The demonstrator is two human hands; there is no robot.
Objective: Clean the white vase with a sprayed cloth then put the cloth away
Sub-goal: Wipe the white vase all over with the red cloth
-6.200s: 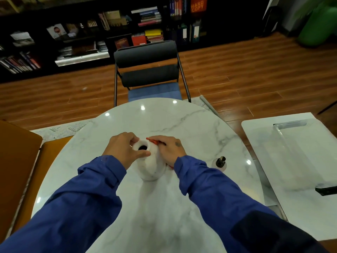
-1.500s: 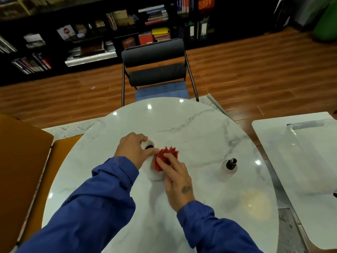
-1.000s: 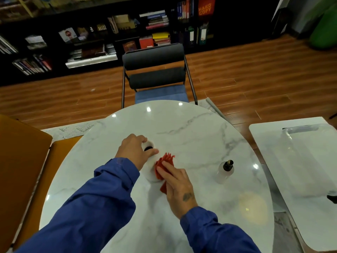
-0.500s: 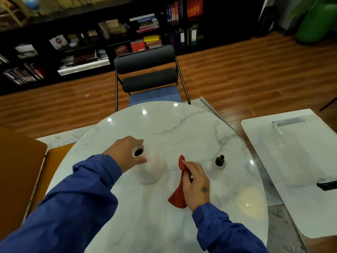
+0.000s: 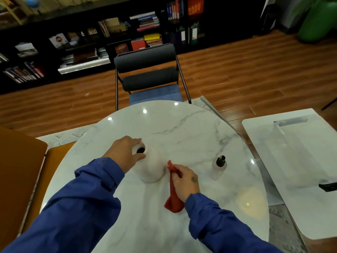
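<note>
My right grip (image 5: 184, 181), clamped on the red cloth (image 5: 173, 199), has lifted off the white vase (image 5: 151, 167) just left of it. My left grip (image 5: 125, 154) still clasps the neck. Wiping seems done.

Book-lined office: bookshelves (image 5: 109, 42), binders (image 5: 187, 36)

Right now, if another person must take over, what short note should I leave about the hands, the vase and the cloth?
Left hand grips the neck of the white vase, upright on the marble table.
Right hand holds the red cloth, which hangs beside the vase's right side.
Spray bottle stands further right, untouched.
Done: vase was wiped a second ago.
Left: finish wiping if needed, put the cloth away.
</note>
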